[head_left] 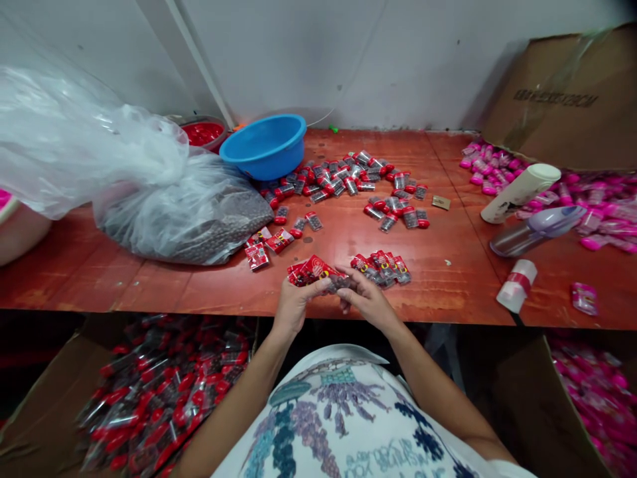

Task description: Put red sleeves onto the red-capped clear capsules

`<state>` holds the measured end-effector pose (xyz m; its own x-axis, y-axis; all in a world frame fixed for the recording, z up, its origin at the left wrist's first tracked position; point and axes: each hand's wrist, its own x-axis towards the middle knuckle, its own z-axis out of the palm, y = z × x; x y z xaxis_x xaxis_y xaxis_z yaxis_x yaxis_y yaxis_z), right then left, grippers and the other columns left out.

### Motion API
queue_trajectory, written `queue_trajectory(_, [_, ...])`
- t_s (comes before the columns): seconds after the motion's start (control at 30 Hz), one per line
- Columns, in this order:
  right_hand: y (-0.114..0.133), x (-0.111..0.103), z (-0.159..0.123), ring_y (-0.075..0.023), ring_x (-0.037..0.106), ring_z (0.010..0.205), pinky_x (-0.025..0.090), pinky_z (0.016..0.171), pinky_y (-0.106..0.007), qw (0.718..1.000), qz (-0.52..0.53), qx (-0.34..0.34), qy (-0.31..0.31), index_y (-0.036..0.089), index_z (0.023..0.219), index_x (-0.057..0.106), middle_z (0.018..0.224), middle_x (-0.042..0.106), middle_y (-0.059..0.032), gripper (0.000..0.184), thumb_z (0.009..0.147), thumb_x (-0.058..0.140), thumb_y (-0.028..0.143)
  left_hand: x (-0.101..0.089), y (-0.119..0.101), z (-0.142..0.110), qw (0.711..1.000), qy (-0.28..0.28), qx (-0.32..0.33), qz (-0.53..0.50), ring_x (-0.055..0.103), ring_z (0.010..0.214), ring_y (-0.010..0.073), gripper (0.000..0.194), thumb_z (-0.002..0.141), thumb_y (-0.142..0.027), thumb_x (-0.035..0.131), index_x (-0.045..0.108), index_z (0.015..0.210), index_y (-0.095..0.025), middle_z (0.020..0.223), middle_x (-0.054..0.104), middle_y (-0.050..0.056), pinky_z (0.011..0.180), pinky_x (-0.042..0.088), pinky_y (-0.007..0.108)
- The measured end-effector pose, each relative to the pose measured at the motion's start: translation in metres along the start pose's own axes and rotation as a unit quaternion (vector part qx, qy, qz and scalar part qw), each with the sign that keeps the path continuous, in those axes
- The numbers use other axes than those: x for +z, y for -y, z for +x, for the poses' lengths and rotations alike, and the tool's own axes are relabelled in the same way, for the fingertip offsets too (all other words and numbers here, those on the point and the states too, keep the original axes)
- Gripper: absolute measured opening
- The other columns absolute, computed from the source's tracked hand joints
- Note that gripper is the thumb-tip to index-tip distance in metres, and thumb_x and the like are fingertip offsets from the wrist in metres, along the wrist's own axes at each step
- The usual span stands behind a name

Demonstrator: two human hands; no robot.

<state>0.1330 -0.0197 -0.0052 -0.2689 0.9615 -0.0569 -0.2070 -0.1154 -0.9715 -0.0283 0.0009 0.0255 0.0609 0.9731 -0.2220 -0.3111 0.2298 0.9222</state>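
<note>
In the head view my left hand [292,305] grips a red printed packet [317,268] with its thumb on top, above the front of the table. Another red packet seems to lie under it; how many are in the hand I cannot tell. My right hand [369,300] has its fingers closed around the packet's right end, where dark contents show through clear plastic. Just beyond the right hand lies a fanned group of similar packets [383,264]. Flat red packets [257,256] lie to the left, beyond my left hand.
Small clear containers with red caps [343,178] are heaped behind. Left stand a plastic bag of dark beads [199,212] and a blue basin [266,147]. Rightward are a purple-lidded bottle [535,231], a white roll [520,192], pink containers [597,199] and a carton [567,99]. Filled boxes sit below the table's edge.
</note>
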Motion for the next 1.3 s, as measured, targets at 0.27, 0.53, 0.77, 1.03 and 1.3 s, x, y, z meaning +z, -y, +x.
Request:
queue_trajectory(0.27, [-0.016,0.002,0.002,-0.0083,0.052,0.049,0.044,0.043,-0.018,0.995,0.019,0.007,-0.101,0.020,0.105,0.063,0.064,0.057,0.0060,0.036,0.074,0.070,0.036,0.007,0.009,-0.004,0.998,0.024,-0.053,-0.008,0.065,0.068,0.0162,0.026,0.057,-0.020,0.083,0.071,0.079,-0.012,0.075,0.072,0.004,0.066,0.053,0.027])
queue_trajectory(0.53, [-0.028,-0.011,-0.006,-0.0110,0.053,0.050,0.045,0.046,-0.023,0.976,-0.096,0.021,-0.194,0.020,0.107,0.063,0.069,0.062,0.0027,0.040,0.077,0.067,0.046,0.000,0.029,0.006,0.990,-0.014,-0.122,-0.073,0.068,0.070,0.0182,0.030,0.057,-0.019,0.083,0.071,0.083,-0.012,0.080,0.073,0.006,0.066,0.058,0.031])
queue_trajectory(0.77, [-0.030,-0.020,-0.009,-0.0253,0.064,0.088,0.048,0.073,-0.033,0.831,-0.490,-0.059,-0.257,0.025,0.122,0.062,0.102,0.069,-0.0095,0.042,0.085,0.060,0.046,-0.014,0.041,0.020,0.977,-0.102,-0.136,-0.129,0.070,0.073,0.0200,0.026,0.059,-0.011,0.078,0.068,0.083,-0.011,0.081,0.074,0.008,0.068,0.059,0.032])
queue_trajectory(1.03, [0.001,-0.074,0.002,-0.0308,0.047,0.121,0.039,0.099,-0.045,0.763,-0.557,-0.067,-0.321,0.022,0.128,0.057,0.128,0.051,-0.0160,0.055,0.085,0.055,0.055,-0.012,0.046,0.011,0.970,-0.123,-0.192,-0.081,0.067,0.061,0.0182,0.031,0.066,-0.005,0.067,0.065,0.097,-0.011,0.076,0.069,0.006,0.057,0.060,0.037])
queue_trajectory(1.3, [0.000,-0.071,0.018,-0.0351,0.034,0.133,0.030,0.104,-0.055,0.786,-0.599,0.049,-0.147,0.033,0.142,0.038,0.147,0.036,-0.0115,0.087,0.068,0.061,0.072,0.031,0.044,0.025,0.971,-0.015,-0.237,0.009,0.063,0.058,0.0123,0.083,0.062,0.003,0.068,0.049,0.135,-0.032,0.107,0.067,0.008,0.045,0.054,0.023])
